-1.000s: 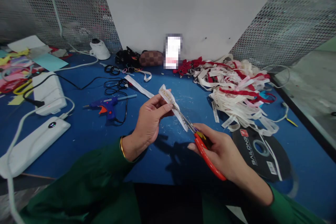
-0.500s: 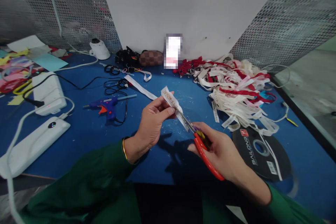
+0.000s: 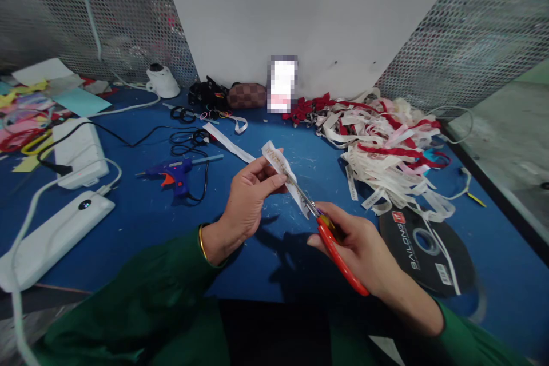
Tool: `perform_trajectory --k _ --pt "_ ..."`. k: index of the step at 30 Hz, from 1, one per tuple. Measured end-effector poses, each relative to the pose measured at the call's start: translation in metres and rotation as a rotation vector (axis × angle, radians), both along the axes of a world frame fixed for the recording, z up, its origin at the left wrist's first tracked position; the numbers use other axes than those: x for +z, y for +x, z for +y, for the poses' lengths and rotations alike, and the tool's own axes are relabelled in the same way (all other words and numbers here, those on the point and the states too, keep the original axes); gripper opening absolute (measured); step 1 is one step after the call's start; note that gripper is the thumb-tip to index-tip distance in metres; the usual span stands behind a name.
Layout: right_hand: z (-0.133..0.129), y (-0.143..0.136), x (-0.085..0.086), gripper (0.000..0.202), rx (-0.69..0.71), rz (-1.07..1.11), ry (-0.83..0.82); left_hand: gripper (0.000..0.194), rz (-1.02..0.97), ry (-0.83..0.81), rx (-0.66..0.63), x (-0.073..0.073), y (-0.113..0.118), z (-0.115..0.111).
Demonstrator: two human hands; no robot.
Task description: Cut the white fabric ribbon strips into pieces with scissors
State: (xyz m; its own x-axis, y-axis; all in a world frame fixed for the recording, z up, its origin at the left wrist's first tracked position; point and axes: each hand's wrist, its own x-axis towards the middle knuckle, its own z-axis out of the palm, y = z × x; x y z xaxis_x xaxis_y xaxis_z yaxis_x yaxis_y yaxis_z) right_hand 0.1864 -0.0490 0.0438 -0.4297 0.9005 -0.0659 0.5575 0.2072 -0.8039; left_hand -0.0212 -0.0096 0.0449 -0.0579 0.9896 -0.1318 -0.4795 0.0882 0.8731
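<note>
My left hand point(image 3: 251, 200) is closed in a pinch, thumb over fingers, on a white ribbon point(image 3: 271, 154) with gold lettering. The ribbon slants down to the right, toward my other hand. Red-handled scissors point(image 3: 338, 260) are in my right hand point(image 3: 364, 243), their metal blades lying along the lower part of the ribbon, close to my left thumb. Whether the blades are cutting is too small to tell. Something yellow and purple shows beside the red handle, mostly hidden by my fingers. Behind my left hand, a strip of white ribbon point(image 3: 227, 142) lies on the table.
A blue glue gun point(image 3: 175, 174) with a cord lies to the left, near a white power bank point(image 3: 60, 234) and a power strip point(image 3: 79, 151). On the right are a heap of ribbons point(image 3: 386, 154) and a black spool point(image 3: 450, 257). A pixelated bright screen point(image 3: 283, 83) stands at the back.
The scissors and my right hand have shifted very slightly down and to the right. The ribbon's lower end has moved a little, while my left hand stays nearly in place.
</note>
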Motion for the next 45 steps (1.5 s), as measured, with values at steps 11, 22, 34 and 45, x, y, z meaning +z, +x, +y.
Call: perform_trajectory --k 11,22,34,45 --pt "-0.0004 -0.0008 -0.0006 0.044 -0.026 -0.036 0.09 0.029 -0.064 0.004 -0.025 -0.0011 -0.0079 0.006" --pt "-0.0004 -0.0022 0.0036 0.044 -0.057 -0.072 0.085 0.021 -0.008 0.025 0.04 0.0012 -0.0069 0.0084" --pt "0.0003 -0.0026 0.0041 0.053 -0.091 -0.169 0.163 0.029 0.053 0.047 -0.001 0.0 -0.0034 0.0038" --pt "-0.001 -0.0019 0.005 0.051 -0.039 -0.117 0.059 0.03 0.009 0.048 0.001 -0.0006 -0.0016 0.0023"
